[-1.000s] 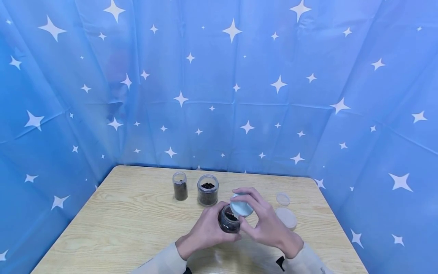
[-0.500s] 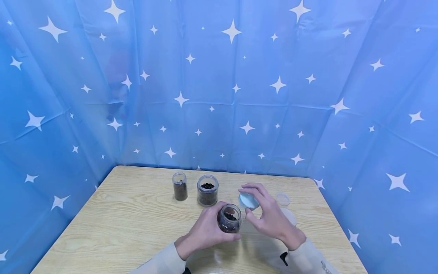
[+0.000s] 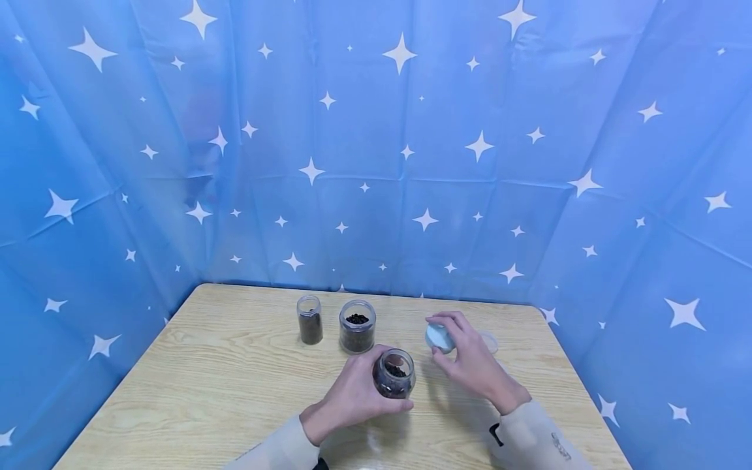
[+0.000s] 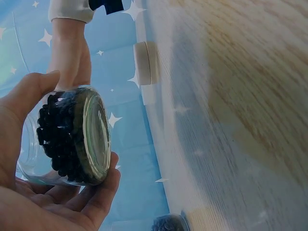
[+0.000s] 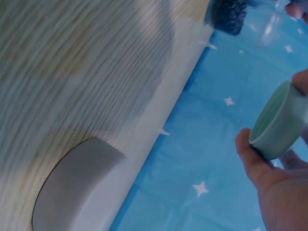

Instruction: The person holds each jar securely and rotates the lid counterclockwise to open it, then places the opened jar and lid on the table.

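Note:
My left hand (image 3: pixel 357 393) grips an uncapped glass jar (image 3: pixel 392 386) partly filled with small, dark, bean-like pieces. The left wrist view shows fingers and thumb round its side and its base clear of the table. Off to the right, my right hand (image 3: pixel 472 362) pinches a pale blue-green round lid (image 3: pixel 439 338) by its edge, between thumb and fingers. Seen in the right wrist view, the lid (image 5: pixel 280 120) is a shallow cup, tilted in the air with its hollow side showing.
Behind the left hand stand a wide glass jar (image 3: pixel 357 331) and a narrower one (image 3: pixel 309 323), both uncapped with dark contents. A clear lid (image 3: pixel 490 342) lies beyond the right hand. A thick white lid (image 4: pixel 143 63) rests on the table, hidden by that hand in the head view.
The right hand has carried the blue-green lid off the jar's mouth, rightward and toward the back of the table. The left hand and its jar have stayed in place.

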Motion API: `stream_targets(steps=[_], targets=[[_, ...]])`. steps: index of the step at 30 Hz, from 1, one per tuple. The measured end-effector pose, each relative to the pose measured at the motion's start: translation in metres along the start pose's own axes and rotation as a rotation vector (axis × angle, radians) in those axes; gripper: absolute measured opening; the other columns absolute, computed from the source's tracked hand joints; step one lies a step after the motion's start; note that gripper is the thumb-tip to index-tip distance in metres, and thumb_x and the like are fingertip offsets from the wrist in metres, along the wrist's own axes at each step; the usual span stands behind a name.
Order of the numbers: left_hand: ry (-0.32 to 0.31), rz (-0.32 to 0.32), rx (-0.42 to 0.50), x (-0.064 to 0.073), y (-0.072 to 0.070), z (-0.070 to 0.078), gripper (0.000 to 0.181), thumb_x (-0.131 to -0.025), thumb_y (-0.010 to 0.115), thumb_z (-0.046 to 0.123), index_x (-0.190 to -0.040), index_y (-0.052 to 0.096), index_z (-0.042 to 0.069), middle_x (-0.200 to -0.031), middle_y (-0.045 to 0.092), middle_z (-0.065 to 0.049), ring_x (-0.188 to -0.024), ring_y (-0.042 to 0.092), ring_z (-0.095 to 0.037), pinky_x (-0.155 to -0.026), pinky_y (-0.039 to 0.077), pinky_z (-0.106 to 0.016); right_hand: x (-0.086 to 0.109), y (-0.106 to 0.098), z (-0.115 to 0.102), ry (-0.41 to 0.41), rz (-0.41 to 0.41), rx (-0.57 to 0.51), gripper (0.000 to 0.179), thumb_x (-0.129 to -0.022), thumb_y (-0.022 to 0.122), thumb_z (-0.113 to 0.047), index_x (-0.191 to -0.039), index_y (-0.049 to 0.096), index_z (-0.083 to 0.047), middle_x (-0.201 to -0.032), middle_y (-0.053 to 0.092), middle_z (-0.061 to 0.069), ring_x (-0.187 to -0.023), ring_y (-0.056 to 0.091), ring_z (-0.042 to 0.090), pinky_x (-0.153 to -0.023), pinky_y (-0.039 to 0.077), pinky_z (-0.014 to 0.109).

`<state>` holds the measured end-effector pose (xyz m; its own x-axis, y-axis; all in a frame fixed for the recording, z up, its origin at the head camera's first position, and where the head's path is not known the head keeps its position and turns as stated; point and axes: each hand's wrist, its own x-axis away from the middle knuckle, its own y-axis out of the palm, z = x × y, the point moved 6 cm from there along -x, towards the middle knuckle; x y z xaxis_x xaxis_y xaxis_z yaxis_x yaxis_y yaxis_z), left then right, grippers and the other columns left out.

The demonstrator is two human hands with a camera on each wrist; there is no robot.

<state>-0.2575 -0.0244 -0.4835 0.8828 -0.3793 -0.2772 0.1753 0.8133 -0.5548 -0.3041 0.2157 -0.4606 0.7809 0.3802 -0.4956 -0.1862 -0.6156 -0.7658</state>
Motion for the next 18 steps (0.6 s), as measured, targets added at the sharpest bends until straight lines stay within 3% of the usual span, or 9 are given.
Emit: stream_targets(steps=[5,13,18], targets=[[-0.019,-0.002,0.008,0.000,-0.001,-0.001,0.082,-0.076,0.110,0.044,-0.145,0.072,0.018,-0.129,0.084,0.004,-0.117,0.079,-0.009,-0.109,0.065,-0.035,-0.002,0.003,0.014,0.091,-0.046,0.035,0.057,-0.097,0.086,-0.004,-0.152,0.071,-0.010,-0.149,0.069,0.014,-0.120,0.074,0.026,-0.096,0.068,0.044],[-0.036,-0.006,0.017,0.001,-0.003,-0.004,0.082,-0.077,0.110,0.043,-0.145,0.071,0.018,-0.130,0.084,0.002,-0.118,0.079,-0.010,-0.109,0.065,-0.035,0.000,0.009,0.035,0.266,-0.160,0.066,0.057,-0.104,0.084,-0.014,-0.158,0.066,-0.010,-0.152,0.066,0.020,-0.129,0.074,0.038,-0.105,0.067,0.061],[-0.030,-0.001,0.020,0.001,-0.006,-0.004,0.080,-0.078,0.110,0.043,-0.143,0.071,0.019,-0.129,0.084,0.003,-0.117,0.080,-0.010,-0.108,0.065,-0.035,0.003,0.013,0.046,0.316,-0.205,0.106,0.052,-0.107,0.082,-0.020,-0.156,0.068,-0.008,-0.149,0.067,0.022,-0.127,0.073,0.038,-0.103,0.065,0.062]])
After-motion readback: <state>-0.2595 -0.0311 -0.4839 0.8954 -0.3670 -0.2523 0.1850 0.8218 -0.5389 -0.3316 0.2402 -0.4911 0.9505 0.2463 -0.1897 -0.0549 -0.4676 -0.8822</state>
